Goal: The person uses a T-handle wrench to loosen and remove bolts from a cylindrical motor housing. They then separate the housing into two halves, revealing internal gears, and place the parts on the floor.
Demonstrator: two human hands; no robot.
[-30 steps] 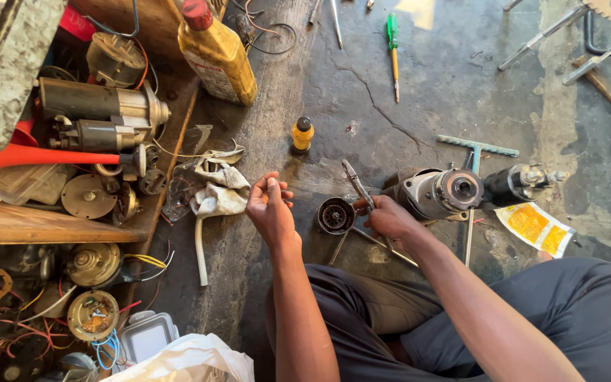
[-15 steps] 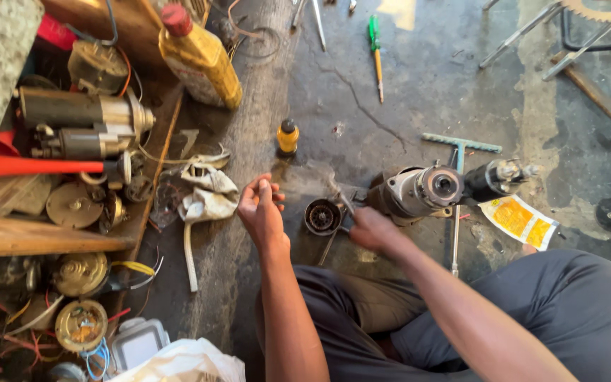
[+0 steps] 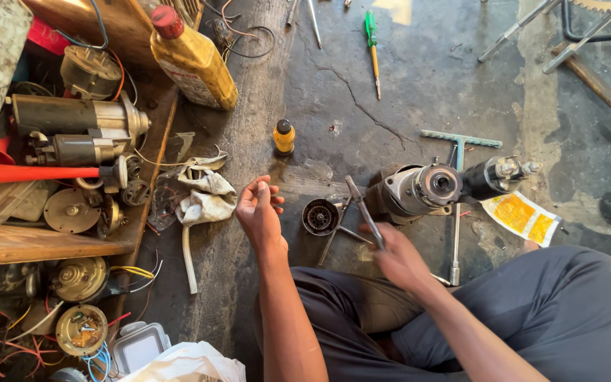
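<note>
a: while the right hand (image 3: 397, 258) sits just below the starter motor (image 3: 419, 191), what is it doing?

b: its grip is closed on a pair of pliers (image 3: 363, 211), handles in the palm, the metal nose pointing up and away toward the motor's left side. the motor lies on its side on the concrete floor (image 3: 404, 92), its round open end facing the camera.

a: and the left hand (image 3: 259, 212)?

b: well left of the motor, raised, palm toward the person, fingers curled close with the fingertips drawn together. it may be pinching some small part, but i cannot tell; nothing shows clearly between them.

a: so which step would you call it?

b: my judgement: strip-down or refit of the motor, at a small-parts stage. a dark round geared part (image 3: 319, 216) lies just left of the motor, between the two hands, already apart from the housing.

a: what would a next move call for?

b: as a guess, steady aim with the pliers' nose at the motor's open end or at the round part, and the left hand coming in to brace, since the motor lies loose and could roll.

a: anything else near?

b: a t-handled wrench (image 3: 457, 205) lies just right of the motor, a small yellow bottle (image 3: 284, 136) up-left of it, a crumpled rag (image 3: 206, 194) farther left. both forearms reach out over the crossed legs, right wrist low, left elbow bent.
</note>
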